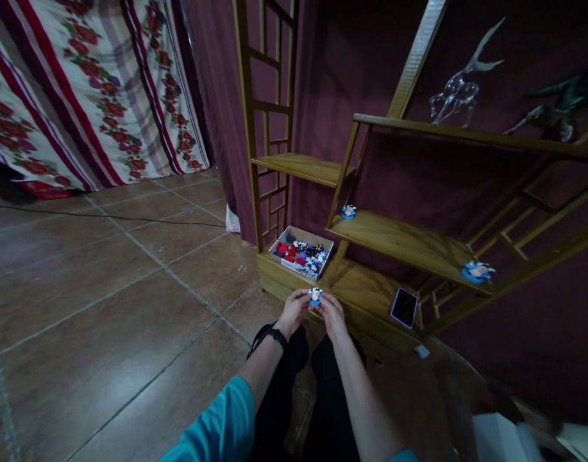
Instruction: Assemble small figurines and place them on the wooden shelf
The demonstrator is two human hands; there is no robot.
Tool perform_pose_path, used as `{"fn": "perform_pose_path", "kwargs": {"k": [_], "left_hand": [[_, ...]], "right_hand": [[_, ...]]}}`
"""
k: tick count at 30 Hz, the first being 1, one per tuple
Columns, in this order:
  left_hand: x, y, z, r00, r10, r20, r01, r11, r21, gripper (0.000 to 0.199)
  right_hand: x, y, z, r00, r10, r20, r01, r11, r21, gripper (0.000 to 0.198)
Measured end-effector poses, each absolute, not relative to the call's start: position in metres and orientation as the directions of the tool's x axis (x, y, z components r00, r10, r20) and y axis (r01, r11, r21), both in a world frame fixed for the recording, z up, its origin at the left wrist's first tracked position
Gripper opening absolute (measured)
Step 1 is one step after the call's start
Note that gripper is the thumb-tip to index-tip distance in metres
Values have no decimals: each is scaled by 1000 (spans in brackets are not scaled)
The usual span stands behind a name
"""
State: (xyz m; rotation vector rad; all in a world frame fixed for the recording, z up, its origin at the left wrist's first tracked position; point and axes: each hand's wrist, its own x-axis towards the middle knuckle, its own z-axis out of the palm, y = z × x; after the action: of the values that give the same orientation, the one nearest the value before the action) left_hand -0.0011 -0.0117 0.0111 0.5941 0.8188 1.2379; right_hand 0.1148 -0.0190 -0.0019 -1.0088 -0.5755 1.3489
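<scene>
Between my two hands I hold a small figurine [315, 296] with a blue base and a white-and-blue top. My left hand [294, 310] pinches it from the left, and my right hand [331, 312] grips its right side. Just beyond them, a shallow cardboard box [317, 274] on the low shelf holds several small figurines in red, white, black and purple. Two similar blue-based figures stand on the middle shelf, one figurine [348, 212] at its left end and another figurine [477, 272] at its right end.
The wooden shelf unit [404, 247] stands in front of me. A tablet or phone [404, 307] lies on its low board. A clear glass deer [457, 96] and a dark green sculpture [558, 106] occupy the top shelf. A black cable [106, 215] crosses the tiled floor.
</scene>
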Motion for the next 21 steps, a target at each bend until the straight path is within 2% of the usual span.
{"fn": "perform_pose_path", "kwargs": {"k": [21], "left_hand": [[1,-11,10,63,978,-201,-537,203,819,27]], "right_hand": [[116,-18,-3,172,952,-255,-539,-125,-833,21]]}}
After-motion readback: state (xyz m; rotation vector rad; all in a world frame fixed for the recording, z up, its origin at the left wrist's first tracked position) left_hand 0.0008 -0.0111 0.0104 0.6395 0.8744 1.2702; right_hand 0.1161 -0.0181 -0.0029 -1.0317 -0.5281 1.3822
